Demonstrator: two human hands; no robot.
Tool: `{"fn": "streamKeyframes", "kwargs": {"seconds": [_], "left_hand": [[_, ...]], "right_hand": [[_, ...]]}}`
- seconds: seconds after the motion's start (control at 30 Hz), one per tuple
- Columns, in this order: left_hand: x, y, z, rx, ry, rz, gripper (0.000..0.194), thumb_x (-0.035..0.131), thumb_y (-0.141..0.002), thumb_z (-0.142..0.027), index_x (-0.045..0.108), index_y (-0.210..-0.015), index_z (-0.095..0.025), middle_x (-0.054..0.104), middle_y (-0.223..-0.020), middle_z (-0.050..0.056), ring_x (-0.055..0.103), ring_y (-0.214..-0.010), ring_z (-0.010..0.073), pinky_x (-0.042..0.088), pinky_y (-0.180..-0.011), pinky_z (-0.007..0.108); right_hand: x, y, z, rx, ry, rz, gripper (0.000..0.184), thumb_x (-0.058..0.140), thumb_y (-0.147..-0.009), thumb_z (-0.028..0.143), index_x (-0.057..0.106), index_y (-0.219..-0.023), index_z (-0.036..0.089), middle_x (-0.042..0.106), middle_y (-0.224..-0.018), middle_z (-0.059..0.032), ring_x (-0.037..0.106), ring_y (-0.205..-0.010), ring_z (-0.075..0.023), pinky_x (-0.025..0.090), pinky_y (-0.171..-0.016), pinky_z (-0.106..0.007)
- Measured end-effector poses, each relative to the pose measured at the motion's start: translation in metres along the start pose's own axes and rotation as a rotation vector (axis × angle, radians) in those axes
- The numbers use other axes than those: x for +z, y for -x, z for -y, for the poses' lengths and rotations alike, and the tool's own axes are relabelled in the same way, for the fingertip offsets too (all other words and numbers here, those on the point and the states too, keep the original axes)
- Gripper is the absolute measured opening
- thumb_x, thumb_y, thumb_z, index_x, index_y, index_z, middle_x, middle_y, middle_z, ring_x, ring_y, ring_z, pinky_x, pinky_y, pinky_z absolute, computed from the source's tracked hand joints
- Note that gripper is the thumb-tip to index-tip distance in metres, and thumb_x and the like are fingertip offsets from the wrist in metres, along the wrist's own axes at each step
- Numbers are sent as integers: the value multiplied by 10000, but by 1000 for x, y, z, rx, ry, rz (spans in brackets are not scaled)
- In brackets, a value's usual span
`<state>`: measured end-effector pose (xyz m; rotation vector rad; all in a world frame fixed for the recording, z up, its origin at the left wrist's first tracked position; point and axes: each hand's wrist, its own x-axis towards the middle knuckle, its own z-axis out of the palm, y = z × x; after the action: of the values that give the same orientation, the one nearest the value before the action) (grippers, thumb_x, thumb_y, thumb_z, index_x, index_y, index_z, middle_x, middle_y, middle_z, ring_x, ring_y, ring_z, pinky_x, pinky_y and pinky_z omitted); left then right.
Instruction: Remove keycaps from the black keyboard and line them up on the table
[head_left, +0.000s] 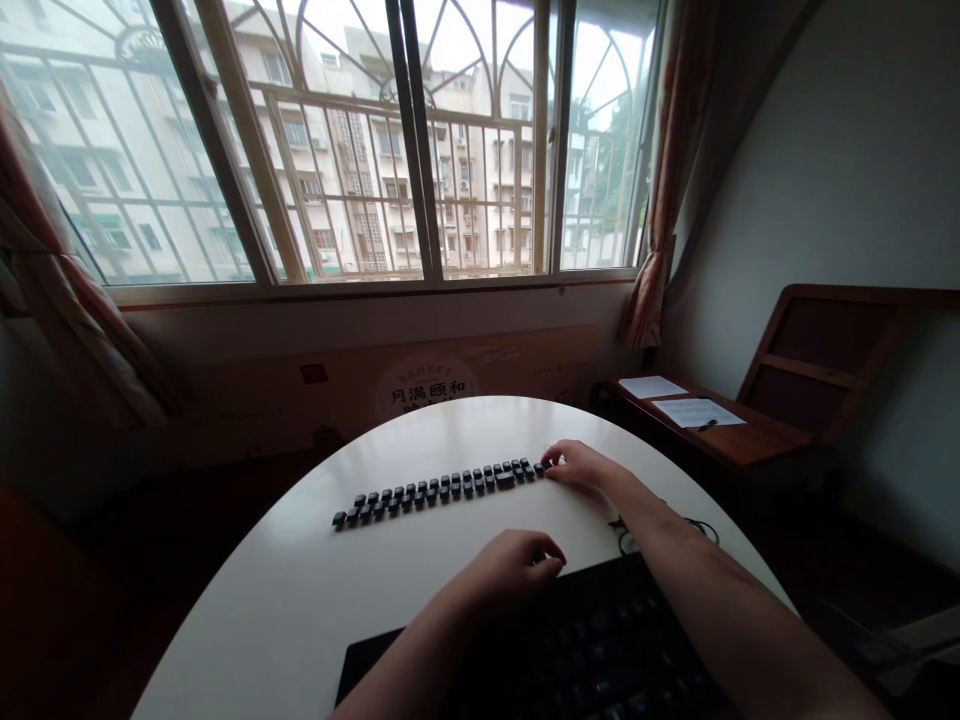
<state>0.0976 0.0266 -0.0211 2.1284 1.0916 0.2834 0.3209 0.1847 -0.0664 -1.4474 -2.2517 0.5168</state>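
Two long rows of black keycaps (442,488) stand on the white round table (300,590), slanting up to the right. At their right end is my right hand (581,465), thumb and fingertips closed on a keycap (541,468). My left hand (514,565) hovers or rests by the upper edge of a black keyboard (600,640); I cannot tell which. Its fingers are curled in toward the thumb, and whatever may be between them is hidden. My forearms cover parts of the keyboard, whose dark surface shows little detail.
A thin black cable (626,540) lies looped beside the keyboard, partly under my right forearm. Right of the table, a wooden chair (780,440) carries papers (697,412) and a pen (707,426). Ahead are a printed box (525,365) and a barred window (427,150) between curtains.
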Motion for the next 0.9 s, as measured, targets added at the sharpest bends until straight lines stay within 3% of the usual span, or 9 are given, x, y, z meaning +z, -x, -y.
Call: {"fn": "streamKeyframes", "kwargs": {"seconds": [0.63, 0.77, 0.9], "left_hand": [[-4, 2, -3, -9, -13, 19, 311, 531, -864, -341, 734, -1065, -219, 727, -1073, 58, 654, -972, 244, 491, -862, 332], [-5, 2, -3, 0, -11, 21, 312, 528, -868, -337, 733, -1069, -214, 729, -1077, 58, 658, -973, 234, 490, -864, 322], [-5, 1, -2, 9, -45, 34, 309, 525, -866, -332, 733, -1064, -220, 729, -1079, 54, 657, -975, 242, 489, -855, 331]], "right_hand": [[1, 0, -6, -24, -13, 7, 278, 724, -740, 317, 774, -1003, 244, 720, -925, -32, 659, -864, -211, 491, -826, -313], [-4, 4, 1, -55, -15, -81, 256, 648, -838, 373, 773, -983, 204, 722, -974, -68, 663, -889, -218, 499, -827, -315], [-14, 9, 18, -98, 10, -264, 308, 509, -948, 353, 755, -972, 170, 701, -1018, -103, 649, -924, -223, 486, -872, -330]]}}
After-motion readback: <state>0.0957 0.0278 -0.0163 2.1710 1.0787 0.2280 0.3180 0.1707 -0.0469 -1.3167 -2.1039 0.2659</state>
